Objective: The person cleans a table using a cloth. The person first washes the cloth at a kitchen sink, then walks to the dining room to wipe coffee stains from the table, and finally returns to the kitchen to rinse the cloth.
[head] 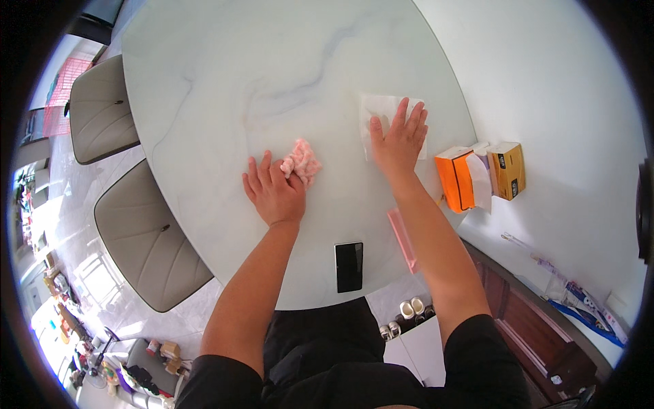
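A crumpled pink-and-white fluffy cloth (302, 162) lies bunched on the marble-patterned table (219, 56). My left hand (276, 194) rests palm down at its left side, with the cloth caught between thumb and index finger and the other fingers spread. To the right, my right hand (401, 140) lies flat with fingers apart over a white paper tissue (372, 110). The tissue is spread out on the tabletop, and the hand covers its lower right part.
A phone (349, 267) lies near the front edge. Beside my right forearm is a pink case-like object (402, 240), partly hidden. Tissue packs, one orange (454, 179) and one yellow-brown (507, 171), stand by the white wall (557, 92). Grey chairs (148, 235) flank the left edge.
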Available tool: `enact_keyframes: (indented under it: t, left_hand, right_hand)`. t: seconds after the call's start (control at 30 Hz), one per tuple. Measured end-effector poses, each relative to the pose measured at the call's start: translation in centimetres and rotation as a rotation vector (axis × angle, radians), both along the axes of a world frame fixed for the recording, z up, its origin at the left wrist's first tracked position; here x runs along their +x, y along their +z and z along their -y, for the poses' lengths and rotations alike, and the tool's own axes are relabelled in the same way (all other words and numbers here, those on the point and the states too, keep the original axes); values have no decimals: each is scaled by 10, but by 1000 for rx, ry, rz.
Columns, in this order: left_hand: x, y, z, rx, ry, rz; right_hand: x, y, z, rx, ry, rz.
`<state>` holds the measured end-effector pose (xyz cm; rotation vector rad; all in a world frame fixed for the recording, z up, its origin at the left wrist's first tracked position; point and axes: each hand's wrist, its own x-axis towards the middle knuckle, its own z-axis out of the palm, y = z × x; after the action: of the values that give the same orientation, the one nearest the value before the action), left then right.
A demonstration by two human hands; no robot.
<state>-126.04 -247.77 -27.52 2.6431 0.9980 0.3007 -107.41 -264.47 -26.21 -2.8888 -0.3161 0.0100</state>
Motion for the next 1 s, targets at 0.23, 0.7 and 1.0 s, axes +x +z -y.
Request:
enact_keyframes:
  t: [0.23,0.7,1.0]
  left_hand:
    - [-1,-1,-1,-7,-11,20]
    - [-3,-1,-1,-19,-17,31]
    - [-2,1,-2,-31,-16,21]
  right_hand:
    - [19,-15,-63,-83,-5,-78]
    - [9,-8,-28,164,-6,99]
    - [-3,-15,-85,473,624,-53]
